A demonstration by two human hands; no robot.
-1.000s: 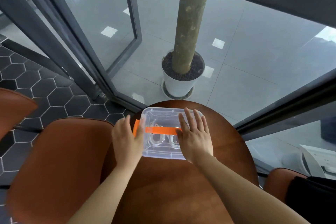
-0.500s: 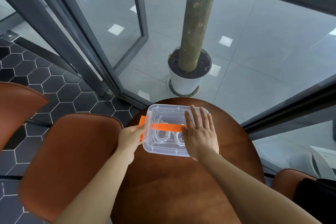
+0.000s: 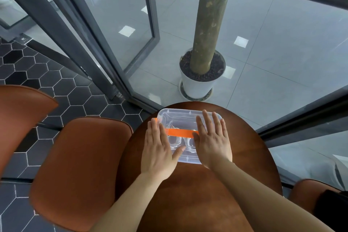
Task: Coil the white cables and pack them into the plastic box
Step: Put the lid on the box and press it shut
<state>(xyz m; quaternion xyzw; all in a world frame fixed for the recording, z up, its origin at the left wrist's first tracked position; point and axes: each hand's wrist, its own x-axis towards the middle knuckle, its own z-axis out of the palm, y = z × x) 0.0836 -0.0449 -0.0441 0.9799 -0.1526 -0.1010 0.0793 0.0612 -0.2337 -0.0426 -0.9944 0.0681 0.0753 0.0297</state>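
A: Where is the plastic box (image 3: 188,118) sitting for you?

B: It is lying toward 12 o'clock on the round brown table (image 3: 207,203), close to its far edge. You are looking at a clear, rectangular box with rounded corners and its see-through lid on, an orange handle (image 3: 179,133) running across the top.

A: And the white cables (image 3: 180,142)?

B: They are showing through the lid as pale loops inside, too blurred to count.

A: What are your hands doing?

B: Your left hand (image 3: 160,152) is lying flat at the box's 9 o'clock side, fingers together, thumb stretching onto the lid. Your right hand (image 3: 212,141) is pressing flat on the 3 o'clock side, fingers slightly spread, covering the handle's end.

A: Anything nearby?

B: A brown chair (image 3: 79,165) is standing at the table's 9 o'clock, a white plant pot (image 3: 197,86) beyond the glass at 12.
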